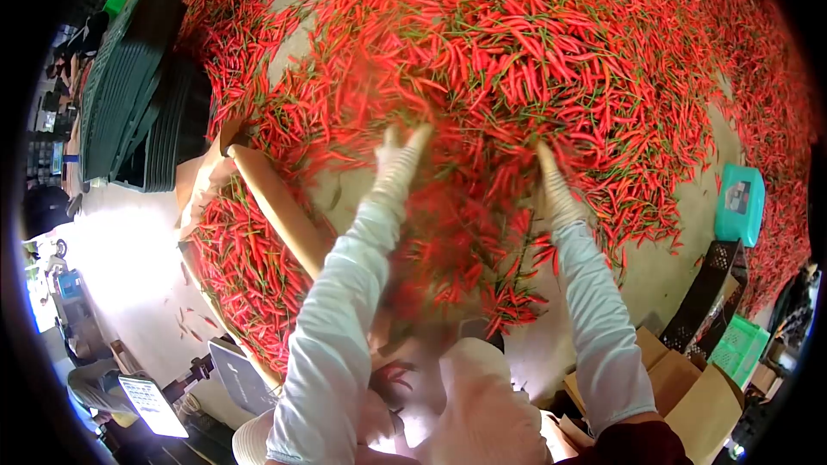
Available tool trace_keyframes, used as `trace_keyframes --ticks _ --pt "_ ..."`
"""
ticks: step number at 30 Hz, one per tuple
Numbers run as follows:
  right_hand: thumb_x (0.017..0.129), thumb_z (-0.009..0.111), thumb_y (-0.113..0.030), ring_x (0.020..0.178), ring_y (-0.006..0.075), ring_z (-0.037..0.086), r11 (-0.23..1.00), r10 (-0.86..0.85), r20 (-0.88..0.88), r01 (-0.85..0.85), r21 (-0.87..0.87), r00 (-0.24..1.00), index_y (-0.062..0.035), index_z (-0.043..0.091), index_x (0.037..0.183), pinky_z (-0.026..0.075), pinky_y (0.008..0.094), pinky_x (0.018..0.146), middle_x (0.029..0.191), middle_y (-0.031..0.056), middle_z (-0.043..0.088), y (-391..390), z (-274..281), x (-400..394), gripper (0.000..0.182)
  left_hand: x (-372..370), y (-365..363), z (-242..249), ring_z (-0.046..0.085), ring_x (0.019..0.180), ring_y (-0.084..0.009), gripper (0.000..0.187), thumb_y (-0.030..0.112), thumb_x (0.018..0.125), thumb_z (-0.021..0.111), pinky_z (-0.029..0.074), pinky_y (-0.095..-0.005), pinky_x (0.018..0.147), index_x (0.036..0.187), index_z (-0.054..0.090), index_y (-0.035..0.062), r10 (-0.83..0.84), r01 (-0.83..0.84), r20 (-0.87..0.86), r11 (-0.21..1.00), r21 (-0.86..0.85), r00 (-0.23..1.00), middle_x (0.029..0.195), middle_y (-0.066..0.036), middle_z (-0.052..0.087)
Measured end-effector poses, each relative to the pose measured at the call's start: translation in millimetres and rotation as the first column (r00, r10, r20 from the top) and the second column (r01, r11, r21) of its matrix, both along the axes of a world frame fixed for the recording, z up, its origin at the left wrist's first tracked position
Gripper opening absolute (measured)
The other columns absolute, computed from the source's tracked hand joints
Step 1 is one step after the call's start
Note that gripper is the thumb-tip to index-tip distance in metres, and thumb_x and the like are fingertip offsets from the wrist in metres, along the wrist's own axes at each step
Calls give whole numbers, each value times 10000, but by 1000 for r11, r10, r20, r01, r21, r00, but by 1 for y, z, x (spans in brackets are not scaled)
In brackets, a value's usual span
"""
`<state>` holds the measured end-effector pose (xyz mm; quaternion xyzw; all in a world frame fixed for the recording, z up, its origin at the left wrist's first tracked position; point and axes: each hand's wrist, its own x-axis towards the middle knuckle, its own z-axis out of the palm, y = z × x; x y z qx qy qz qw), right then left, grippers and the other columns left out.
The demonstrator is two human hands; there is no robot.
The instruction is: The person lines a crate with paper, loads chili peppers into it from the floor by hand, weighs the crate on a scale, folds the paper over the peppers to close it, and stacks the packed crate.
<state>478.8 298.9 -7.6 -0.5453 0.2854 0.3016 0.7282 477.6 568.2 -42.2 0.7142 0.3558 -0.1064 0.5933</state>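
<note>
Long red chili peppers (534, 43) with green stems lie in a thick heap before me. My left hand (401, 158), in a pale glove, reaches to the heap's near edge with its fingers apart. Opposite it, my right hand (556, 185), gloved too, is edge-on with its fingertips among the chilies; most of its fingers are hidden. Between the hands, a mass of chilies is smeared by motion. By my left forearm stands an opened cardboard box (280, 211) holding more chilies.
Dark green stacked crates (129, 95) stand at the left. To the right are a turquoise container (739, 205), a brown crate (706, 297) and a light green basket (739, 349). An open carton (689, 383) sits near my right elbow. A lit screen (153, 405) is at lower left.
</note>
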Motion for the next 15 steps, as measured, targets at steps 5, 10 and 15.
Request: trace_keyframes --ticks 5,10,15 --pt "900 493 -576 1430 171 182 936 -107 161 45 348 981 -64 269 1488 113 343 1161 1552 44 251 12 -57 0 812 -3 -20 11 397 1260 -295 990 420 714 789 374 -429 1001 1493 249 133 94 -96 -22 938 -332 995 1415 -154 368" --pt "901 513 -551 1398 180 253 952 85 243 -150 267 966 -97 300 1481 153 351 1151 1531 69 289 8 -3 4 767 -18 -23 43 577 1067 -230 842 263 766 775 507 -385 835 1459 307 163 138 -121 -10 829 -546 990 1283 -87 540" --pt "880 578 -532 1226 183 494 880 -45 111 -13 475 993 -126 522 1334 401 349 1024 1334 58 540 31 35 -24 612 -37 -15 106 641 907 -202 489 201 810 734 553 -372 741 1244 522 123 116 -33 103 806 -592 988 1078 -55 632"
